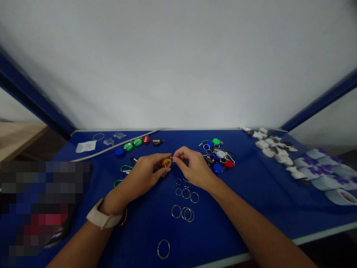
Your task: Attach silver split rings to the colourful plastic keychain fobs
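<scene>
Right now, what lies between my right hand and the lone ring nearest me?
The head view shows loose metal rings on the blue table between your right hand and the lone ring.

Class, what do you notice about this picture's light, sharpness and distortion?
In the head view: soft, dim light greys the pale wall; white-and-purple items look stretched towards the right edge; fine detail on the orange reel is soft; blocky pixelation masks part of the lower left.

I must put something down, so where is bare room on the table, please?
Bare blue table lies between the reel pile, the right forearm and the white pieces; also between that forearm and the lone large ring. Crowded: the pile, the small rings near the right hand.
</scene>
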`<move>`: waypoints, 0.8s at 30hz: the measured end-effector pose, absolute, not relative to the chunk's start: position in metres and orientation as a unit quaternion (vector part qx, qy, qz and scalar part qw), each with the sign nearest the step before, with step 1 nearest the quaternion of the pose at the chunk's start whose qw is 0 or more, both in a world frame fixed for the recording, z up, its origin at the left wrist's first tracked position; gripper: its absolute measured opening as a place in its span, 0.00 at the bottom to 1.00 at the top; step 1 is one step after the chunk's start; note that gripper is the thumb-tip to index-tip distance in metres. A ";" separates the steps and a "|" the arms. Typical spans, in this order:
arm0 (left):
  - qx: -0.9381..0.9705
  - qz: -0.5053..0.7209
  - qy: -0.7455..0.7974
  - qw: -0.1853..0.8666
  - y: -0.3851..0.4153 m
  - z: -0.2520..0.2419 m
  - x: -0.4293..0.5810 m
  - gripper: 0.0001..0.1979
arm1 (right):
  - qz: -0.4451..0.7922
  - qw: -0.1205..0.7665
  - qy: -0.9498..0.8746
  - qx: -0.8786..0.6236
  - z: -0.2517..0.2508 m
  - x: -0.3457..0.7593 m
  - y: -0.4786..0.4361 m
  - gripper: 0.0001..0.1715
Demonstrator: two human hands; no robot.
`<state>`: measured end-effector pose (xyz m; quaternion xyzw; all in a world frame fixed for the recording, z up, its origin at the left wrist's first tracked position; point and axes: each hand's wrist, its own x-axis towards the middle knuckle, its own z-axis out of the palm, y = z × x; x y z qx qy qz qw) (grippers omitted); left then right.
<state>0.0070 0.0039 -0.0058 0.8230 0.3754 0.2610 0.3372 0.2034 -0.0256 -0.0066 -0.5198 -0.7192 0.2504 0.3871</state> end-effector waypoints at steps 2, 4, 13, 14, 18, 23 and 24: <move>0.842 0.264 0.365 0.296 0.004 -0.007 0.006 0.20 | 0.276 0.397 -0.704 -0.520 -0.008 0.202 -0.026 0.04; 0.859 0.268 0.349 0.262 0.005 -0.009 0.006 0.18 | 0.287 0.405 -0.694 -0.521 -0.009 0.200 -0.027 0.05; 0.899 0.230 0.323 0.184 -0.002 -0.008 0.008 0.12 | 0.190 0.384 -0.732 -0.529 -0.004 0.195 -0.032 0.07; 0.899 0.225 0.330 0.178 -0.004 -0.007 0.010 0.11 | 0.174 0.385 -0.740 -0.524 -0.004 0.194 -0.032 0.07; 0.898 0.208 0.359 0.145 -0.009 -0.007 0.015 0.07 | 0.120 0.391 -0.772 -0.487 -0.008 0.191 -0.035 0.08; 0.894 0.212 0.376 0.121 -0.012 -0.007 0.019 0.06 | 0.052 0.351 -0.821 -0.447 -0.014 0.186 -0.039 0.13; 0.893 0.215 0.378 0.120 -0.013 -0.006 0.020 0.06 | 0.037 0.337 -0.830 -0.443 -0.014 0.186 -0.039 0.13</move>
